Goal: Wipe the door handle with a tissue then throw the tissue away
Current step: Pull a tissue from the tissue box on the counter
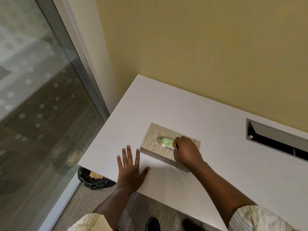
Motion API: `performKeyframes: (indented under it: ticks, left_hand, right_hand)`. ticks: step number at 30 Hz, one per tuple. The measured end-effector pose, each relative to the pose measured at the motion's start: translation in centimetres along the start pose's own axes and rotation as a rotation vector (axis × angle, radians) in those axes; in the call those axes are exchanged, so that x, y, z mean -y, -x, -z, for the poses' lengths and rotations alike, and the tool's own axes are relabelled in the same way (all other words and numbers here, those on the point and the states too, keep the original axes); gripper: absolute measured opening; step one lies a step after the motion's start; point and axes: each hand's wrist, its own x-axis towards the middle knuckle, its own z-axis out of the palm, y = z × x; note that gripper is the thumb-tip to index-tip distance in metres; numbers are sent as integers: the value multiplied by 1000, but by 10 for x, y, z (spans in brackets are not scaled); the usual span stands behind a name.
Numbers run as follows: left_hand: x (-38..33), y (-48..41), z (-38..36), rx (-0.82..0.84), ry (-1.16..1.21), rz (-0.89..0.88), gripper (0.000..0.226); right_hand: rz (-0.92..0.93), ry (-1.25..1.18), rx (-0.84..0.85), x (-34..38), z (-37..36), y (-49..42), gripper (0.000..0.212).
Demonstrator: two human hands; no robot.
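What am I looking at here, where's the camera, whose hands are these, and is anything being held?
There is no machine here. A person is working with two bare hands, and the single picture comes from a wide-angle camera worn on their head, looking forward and down. That is why both arms reach in from the bottom edge.

The left hand lies flat and spread open on a white desk. A patterned tissue box lies on the desk. The right hand is on the box, with its fingers curled at the oval opening. I cannot tell whether they already pinch a tissue.

Below the desk's corner sits a black-lined bin with crumpled paper in it. On the left is a glass panel. No door handle is in view.
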Motion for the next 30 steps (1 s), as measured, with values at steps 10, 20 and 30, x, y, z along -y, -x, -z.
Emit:
performKeyframes:
  ticks: [10, 20, 30]
  left_hand:
    - [0, 0, 0, 18, 21, 1, 96]
    - [2, -1, -4, 39, 23, 7, 98]
    - [1, -1, -2, 49, 25, 23, 95]
  right_hand:
    - [51, -100, -84, 9, 18, -6, 13]
    - [-26, -352, -154, 8, 48, -12, 18]
    - [-209, -666, -111, 0, 58, -14, 20]
